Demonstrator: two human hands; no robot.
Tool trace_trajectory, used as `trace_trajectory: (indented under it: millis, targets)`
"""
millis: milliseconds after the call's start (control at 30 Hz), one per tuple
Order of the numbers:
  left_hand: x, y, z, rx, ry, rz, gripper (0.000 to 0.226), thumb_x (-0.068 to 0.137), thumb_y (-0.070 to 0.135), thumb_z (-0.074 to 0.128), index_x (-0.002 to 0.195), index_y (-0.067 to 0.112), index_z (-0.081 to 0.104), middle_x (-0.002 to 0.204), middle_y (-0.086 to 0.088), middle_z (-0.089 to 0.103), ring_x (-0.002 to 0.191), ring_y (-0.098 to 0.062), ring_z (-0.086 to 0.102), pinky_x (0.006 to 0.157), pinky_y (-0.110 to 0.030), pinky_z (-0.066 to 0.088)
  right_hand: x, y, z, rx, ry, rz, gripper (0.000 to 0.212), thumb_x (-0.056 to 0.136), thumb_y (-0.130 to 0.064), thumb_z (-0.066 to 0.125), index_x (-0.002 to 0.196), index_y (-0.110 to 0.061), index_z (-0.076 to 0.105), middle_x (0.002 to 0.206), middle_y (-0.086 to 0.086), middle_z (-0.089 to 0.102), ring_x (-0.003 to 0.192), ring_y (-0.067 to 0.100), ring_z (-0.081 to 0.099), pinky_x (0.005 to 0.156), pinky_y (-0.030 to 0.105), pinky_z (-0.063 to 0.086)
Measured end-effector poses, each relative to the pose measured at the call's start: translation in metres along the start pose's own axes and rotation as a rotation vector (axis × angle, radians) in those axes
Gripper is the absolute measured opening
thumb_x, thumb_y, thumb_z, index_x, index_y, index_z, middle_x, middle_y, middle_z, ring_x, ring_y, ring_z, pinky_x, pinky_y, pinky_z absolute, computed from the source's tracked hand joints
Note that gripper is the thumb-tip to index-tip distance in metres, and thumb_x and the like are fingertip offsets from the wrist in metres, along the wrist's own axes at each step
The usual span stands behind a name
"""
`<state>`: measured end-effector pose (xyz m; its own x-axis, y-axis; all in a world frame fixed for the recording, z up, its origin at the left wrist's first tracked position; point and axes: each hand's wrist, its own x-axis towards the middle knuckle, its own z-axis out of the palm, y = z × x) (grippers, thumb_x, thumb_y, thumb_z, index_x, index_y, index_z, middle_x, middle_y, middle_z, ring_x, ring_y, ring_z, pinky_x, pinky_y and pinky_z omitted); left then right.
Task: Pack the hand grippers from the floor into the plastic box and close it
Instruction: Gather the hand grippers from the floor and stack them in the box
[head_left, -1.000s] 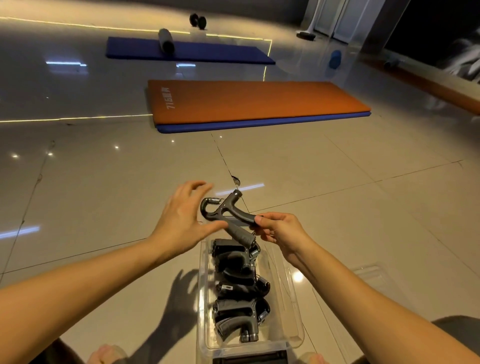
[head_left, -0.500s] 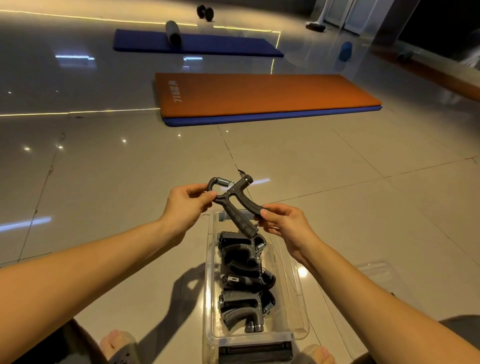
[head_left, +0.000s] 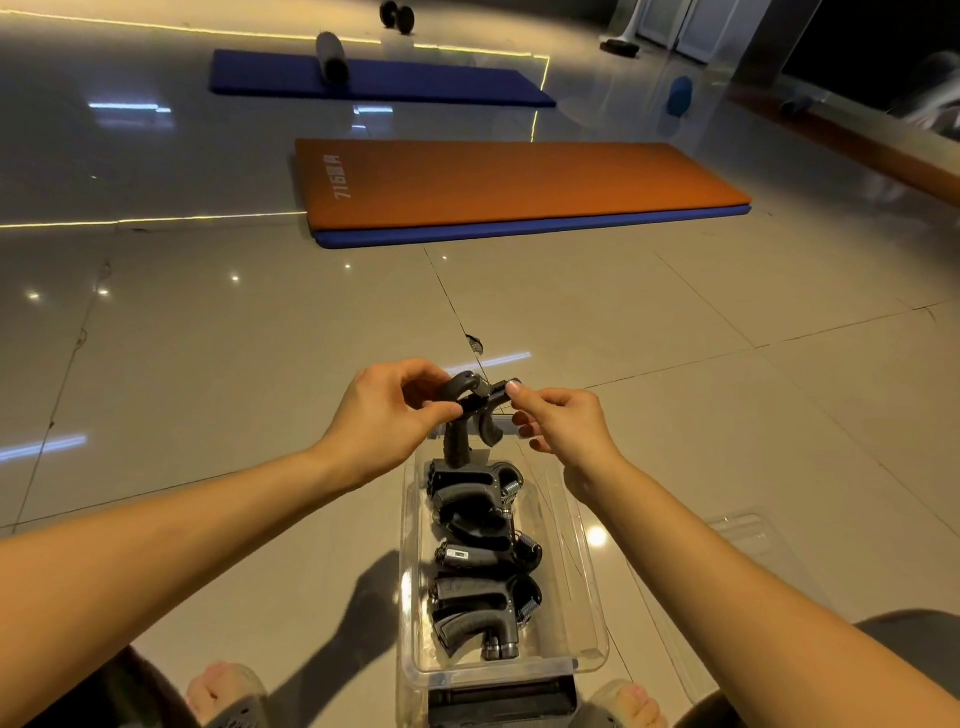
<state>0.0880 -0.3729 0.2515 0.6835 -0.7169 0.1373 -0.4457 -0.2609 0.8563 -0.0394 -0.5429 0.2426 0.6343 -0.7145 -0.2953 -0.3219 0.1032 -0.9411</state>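
A clear plastic box (head_left: 584, 561) stands open on the tiled floor between my feet. Several dark grey hand grippers (head_left: 478, 551) lie in a row inside it. One more dark hand gripper (head_left: 467, 415) hangs over the box's far end, its handles pointing down. My left hand (head_left: 387, 415) pinches its top on the left side. My right hand (head_left: 563, 423) touches its top right end with thumb and forefinger. The box's clear lid (head_left: 748, 540) lies flat on the floor to the right of the box.
An orange mat (head_left: 509, 182) lies on the floor ahead, a blue mat (head_left: 374, 83) with a grey roller (head_left: 332, 57) beyond it. A dumbbell (head_left: 397, 15) sits at the far back. My feet (head_left: 228, 691) flank the box's near end.
The held gripper has turned so its handles point down and has sunk closer to the box's far end. Both hands have shifted to its top. The view tilted down a little.
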Motion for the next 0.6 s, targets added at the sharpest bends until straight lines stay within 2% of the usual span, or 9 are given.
trace_trajectory:
  millis: [167, 267, 367, 400, 467, 533, 600]
  targets:
    - [-0.008, -0.001, 0.004, 0.243, -0.101, 0.342, 0.022, 0.082, 0.034, 0.079, 0.100, 0.022, 0.074, 0.089, 0.015, 0.067, 0.084, -0.002, 0.062, 0.074, -0.017, 0.050, 0.003, -0.001, 0.000, 0.126, 0.015, 0.158, 0.033, 0.084, -0.040, 0.078, 0.090, -0.008, 0.074, 0.071, 0.003, 0.070, 0.062, 0.014, 0.062, 0.061, 0.028, 0.050]
    - [-0.010, -0.003, 0.008, 0.282, -0.147, 0.451, 0.026, 0.084, 0.041, 0.070, 0.099, 0.020, 0.073, 0.088, 0.012, 0.065, 0.083, -0.003, 0.060, 0.074, -0.016, 0.050, 0.005, -0.001, -0.001, 0.143, -0.014, 0.204, 0.025, 0.086, -0.035, 0.078, 0.086, -0.010, 0.072, 0.069, 0.003, 0.068, 0.058, 0.013, 0.059, 0.055, 0.026, 0.049]
    - [-0.009, -0.006, 0.010, 0.309, -0.183, 0.500, 0.029, 0.084, 0.041, 0.069, 0.105, 0.022, 0.069, 0.098, 0.011, 0.062, 0.091, -0.004, 0.058, 0.079, -0.021, 0.053, 0.008, -0.001, -0.008, 0.119, -0.097, 0.180, 0.024, 0.089, -0.032, 0.074, 0.093, -0.008, 0.074, 0.076, 0.006, 0.066, 0.063, 0.014, 0.058, 0.058, 0.027, 0.050]
    - [-0.008, -0.008, 0.010, 0.314, -0.223, 0.494, 0.036, 0.083, 0.043, 0.072, 0.111, 0.023, 0.067, 0.106, 0.010, 0.060, 0.097, -0.004, 0.057, 0.084, -0.023, 0.053, 0.009, -0.001, -0.012, 0.105, -0.128, 0.157, 0.027, 0.090, -0.031, 0.072, 0.096, -0.005, 0.075, 0.077, 0.007, 0.064, 0.064, 0.014, 0.058, 0.060, 0.027, 0.050]
    - [-0.003, -0.016, 0.007, 0.391, -0.315, 0.468, 0.065, 0.078, 0.052, 0.077, 0.134, 0.026, 0.056, 0.131, 0.008, 0.052, 0.119, -0.005, 0.050, 0.100, -0.023, 0.046, 0.010, 0.000, -0.019, 0.066, -0.184, 0.111, 0.031, 0.092, -0.029, 0.071, 0.101, 0.000, 0.075, 0.078, 0.008, 0.063, 0.066, 0.014, 0.056, 0.062, 0.026, 0.048]
    - [0.003, -0.026, 0.006, 0.522, -0.373, 0.450, 0.093, 0.075, 0.062, 0.076, 0.153, 0.032, 0.036, 0.155, 0.008, 0.035, 0.141, -0.009, 0.031, 0.115, -0.031, 0.030, 0.012, 0.002, -0.026, 0.039, -0.246, 0.088, 0.026, 0.092, -0.027, 0.070, 0.096, -0.003, 0.077, 0.080, 0.008, 0.065, 0.068, 0.015, 0.056, 0.064, 0.027, 0.048]
    - [0.008, -0.032, 0.006, 0.579, -0.413, 0.423, 0.103, 0.075, 0.064, 0.076, 0.159, 0.034, 0.023, 0.163, 0.010, 0.026, 0.149, -0.009, 0.019, 0.122, -0.038, 0.021, 0.014, 0.006, -0.031, 0.028, -0.325, 0.077, 0.018, 0.090, -0.027, 0.072, 0.086, -0.010, 0.078, 0.082, 0.009, 0.066, 0.072, 0.018, 0.056, 0.068, 0.029, 0.047]
